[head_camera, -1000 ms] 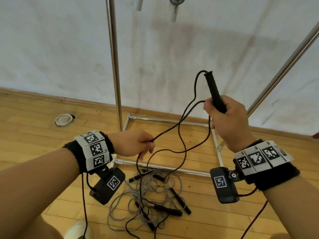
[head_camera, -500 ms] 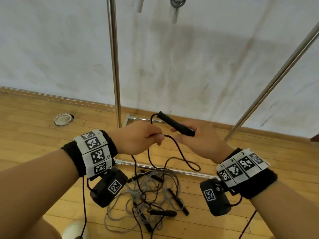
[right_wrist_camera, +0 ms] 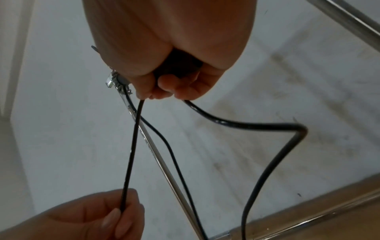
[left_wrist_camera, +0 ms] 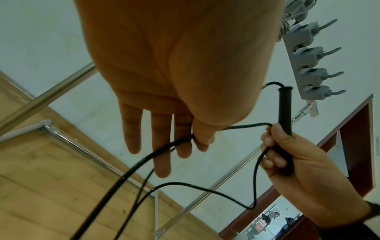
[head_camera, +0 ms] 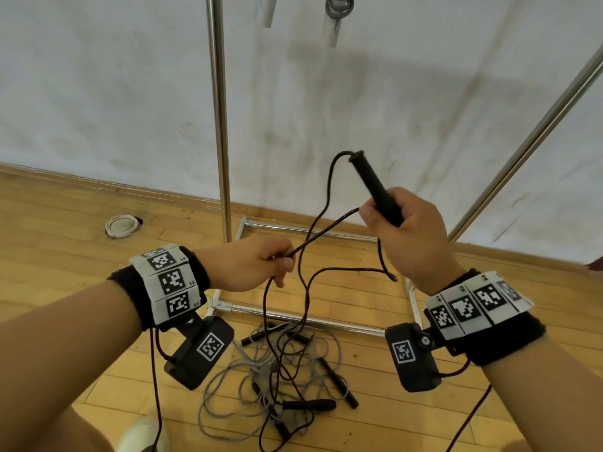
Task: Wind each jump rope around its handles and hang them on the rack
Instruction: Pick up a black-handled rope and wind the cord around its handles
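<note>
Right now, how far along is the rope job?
Done: apparently one grey rope hangs on the rack.
In hand: right hand grips a black handle; left hand pinches its cord, no winds visible.
Left: tangled ropes on the floor.

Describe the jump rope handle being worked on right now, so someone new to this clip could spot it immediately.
Start at the steel rack against the white wall. In front of it, above the tangle of ropes on the floor, the right hand grips a black handle. It is the only handle raised off the floor, tilted up and left, its black cord running to the left hand.
</note>
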Motion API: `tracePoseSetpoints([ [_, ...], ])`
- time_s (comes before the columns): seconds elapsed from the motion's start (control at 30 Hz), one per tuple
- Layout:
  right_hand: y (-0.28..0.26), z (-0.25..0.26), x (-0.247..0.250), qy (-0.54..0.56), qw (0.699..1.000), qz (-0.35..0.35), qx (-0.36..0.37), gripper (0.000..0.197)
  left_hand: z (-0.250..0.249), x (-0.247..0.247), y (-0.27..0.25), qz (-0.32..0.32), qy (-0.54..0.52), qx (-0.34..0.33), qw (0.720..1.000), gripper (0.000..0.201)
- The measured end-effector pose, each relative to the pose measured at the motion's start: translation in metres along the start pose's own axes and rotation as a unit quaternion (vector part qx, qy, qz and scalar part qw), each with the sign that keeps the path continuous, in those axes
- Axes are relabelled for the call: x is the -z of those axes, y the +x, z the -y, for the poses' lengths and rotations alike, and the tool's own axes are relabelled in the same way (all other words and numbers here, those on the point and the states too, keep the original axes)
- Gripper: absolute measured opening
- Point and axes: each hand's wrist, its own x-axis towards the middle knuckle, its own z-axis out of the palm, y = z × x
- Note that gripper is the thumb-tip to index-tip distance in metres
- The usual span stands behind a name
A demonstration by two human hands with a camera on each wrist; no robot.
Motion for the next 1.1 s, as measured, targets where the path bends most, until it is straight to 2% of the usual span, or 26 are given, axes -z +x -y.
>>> tracePoseSetpoints([
  [0.17,0.009,-0.001,0.022,0.052,0.991,-0.122,-0.009,0.015,0.011,-0.006,-0.005,0.075,0.009,0.038,0.996,0.026],
  [0.23,0.011,-0.005,0.029,0.054,0.990,-0.126,-0.025,0.013,0.015,-0.006,-0.006,0.063,0.016,0.045,0.997,0.031],
  [0.33,0.009,-0.013,0.027,0.018,0.995,-0.090,-0.036,0.004,0.011,-0.003,-0.002,0.017,-0.009,0.031,0.999,0.030],
  [0.43,0.004,-0.013,0.019,-0.051,0.998,-0.042,-0.021,0.028,0.002,-0.002,0.001,-0.018,-0.017,0.021,0.999,0.028],
  [0.53,-0.002,-0.007,0.010,-0.015,0.999,0.013,-0.031,0.033,-0.009,-0.003,0.002,-0.091,0.023,0.004,0.996,0.027],
  [0.6,-0.006,-0.003,0.001,-0.008,0.997,0.061,-0.043,0.029,-0.017,-0.004,0.002,-0.123,0.043,-0.037,0.991,0.026],
  [0.77,-0.017,0.004,-0.019,0.008,0.984,0.174,-0.024,0.007,-0.030,-0.010,0.001,-0.132,0.045,-0.095,0.986,0.024],
  [0.87,-0.019,0.008,-0.023,0.034,0.979,0.202,-0.015,0.007,-0.031,-0.009,0.000,-0.158,0.010,-0.111,0.981,0.024],
  [0.97,-0.015,0.008,-0.022,0.031,0.984,0.176,-0.020,0.014,-0.026,-0.006,-0.002,-0.127,-0.009,-0.097,0.987,0.024],
  [1.1,-0.008,0.006,-0.013,0.034,0.996,0.081,-0.017,0.012,-0.008,-0.005,-0.005,-0.008,0.008,-0.045,0.999,0.021],
])
